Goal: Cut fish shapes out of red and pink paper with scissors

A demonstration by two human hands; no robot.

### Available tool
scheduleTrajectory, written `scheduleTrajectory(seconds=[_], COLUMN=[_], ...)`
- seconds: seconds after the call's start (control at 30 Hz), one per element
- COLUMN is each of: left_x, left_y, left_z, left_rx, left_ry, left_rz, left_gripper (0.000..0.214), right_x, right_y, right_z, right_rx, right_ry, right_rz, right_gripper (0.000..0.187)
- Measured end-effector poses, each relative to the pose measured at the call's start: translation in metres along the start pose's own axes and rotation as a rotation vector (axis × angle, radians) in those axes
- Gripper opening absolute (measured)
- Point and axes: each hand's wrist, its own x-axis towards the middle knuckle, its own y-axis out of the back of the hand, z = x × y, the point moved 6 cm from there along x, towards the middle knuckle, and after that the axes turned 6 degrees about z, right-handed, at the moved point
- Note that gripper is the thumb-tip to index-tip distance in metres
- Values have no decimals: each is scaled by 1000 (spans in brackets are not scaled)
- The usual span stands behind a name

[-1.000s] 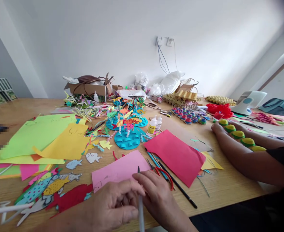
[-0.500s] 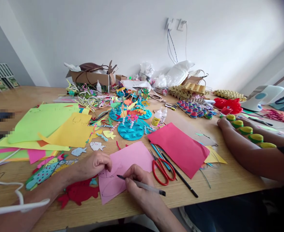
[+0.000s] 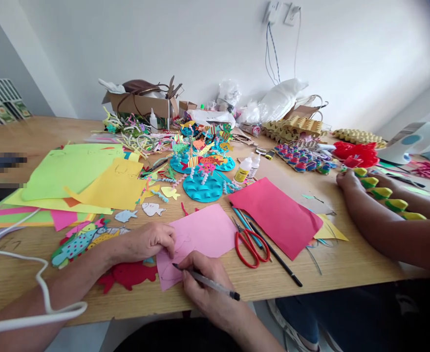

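My right hand (image 3: 204,283) grips a pen (image 3: 207,281), its tip resting on the near left part of a light pink paper sheet (image 3: 196,242). My left hand (image 3: 149,240) is curled, with its fingertips pressing the left edge of that sheet to the wooden table (image 3: 347,274). Faint drawn lines show on the pink sheet near the pen tip. Red-handled scissors (image 3: 250,244) lie just right of the sheet.
A darker pink sheet (image 3: 277,215), a black pencil (image 3: 277,256), yellow and green sheets (image 3: 90,183), paper fish cut-outs (image 3: 86,239), blue foam discs with paper fish (image 3: 202,183) and glue bottles (image 3: 247,168) cover the table. Another person's forearm (image 3: 383,225) rests at the right. A white cord (image 3: 39,298) crosses my left arm.
My hands were bunched together with the pen upright; they have separated, the left now pinning the pink sheet and the right putting the pen tip on it. The camera tilted down.
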Motion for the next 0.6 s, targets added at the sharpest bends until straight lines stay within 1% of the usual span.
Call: scheduleTrajectory(seconds=[0.23, 0.6], left_x=[0, -1], left_y=[-1, 0], left_z=[3, 5], left_rx=[18, 27], left_ry=[-6, -23], left_rz=[3, 18], left_gripper=[40, 37], right_x=[0, 1], right_y=[-5, -3], right_z=[3, -1], right_rx=[-34, -57], right_ry=[16, 39], right_rz=[-5, -32], right_gripper=[21, 19])
